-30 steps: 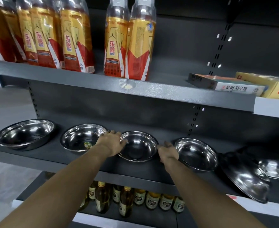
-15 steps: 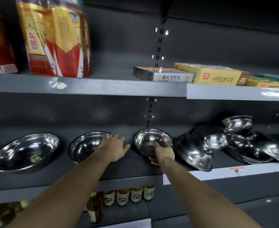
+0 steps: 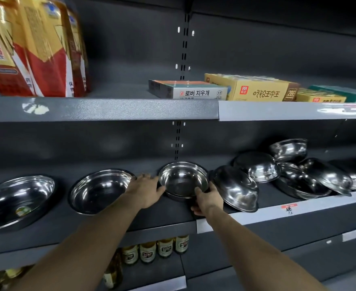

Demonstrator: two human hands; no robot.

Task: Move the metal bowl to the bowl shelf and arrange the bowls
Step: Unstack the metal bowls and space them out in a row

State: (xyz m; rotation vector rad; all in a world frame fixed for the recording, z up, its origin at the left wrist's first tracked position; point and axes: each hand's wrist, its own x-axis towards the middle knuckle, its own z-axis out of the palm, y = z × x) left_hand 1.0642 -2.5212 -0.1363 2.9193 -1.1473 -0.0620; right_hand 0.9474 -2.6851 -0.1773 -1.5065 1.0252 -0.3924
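We see both hands reaching onto the bowl shelf [image 3: 89, 232]. The right hand [image 3: 207, 201] grips the near rim of the metal bowl [image 3: 183, 181], its thumb hooked over the edge into the bowl and the other fingers curled beneath. The bowl is tilted, its open side facing us, with its far edge close to the dark back panel. The left hand [image 3: 145, 191] lies with fingers spread on the shelf just left of that bowl; its thumb touches the bowl's left rim, and its fingertips reach the right edge of the second bowl [image 3: 100, 191], which sits upright just left of this hand. Further left of it, well apart, stands a third bowl [image 3: 18, 200], also upright, with a small sticker inside.

Just right of the right hand an overturned bowl [image 3: 236, 189] leans at the shelf's front edge. Beyond it, further right, lies a loose heap of bowls [image 3: 294, 171], some inverted, some tipped against one another.

Above the hands, the upper shelf [image 3: 110, 109] carries bottles [image 3: 36, 49] with red and gold labels on the left and flat boxes [image 3: 246, 89] on the right. Below our arms, small bottles [image 3: 156, 249] stand on a lower shelf.
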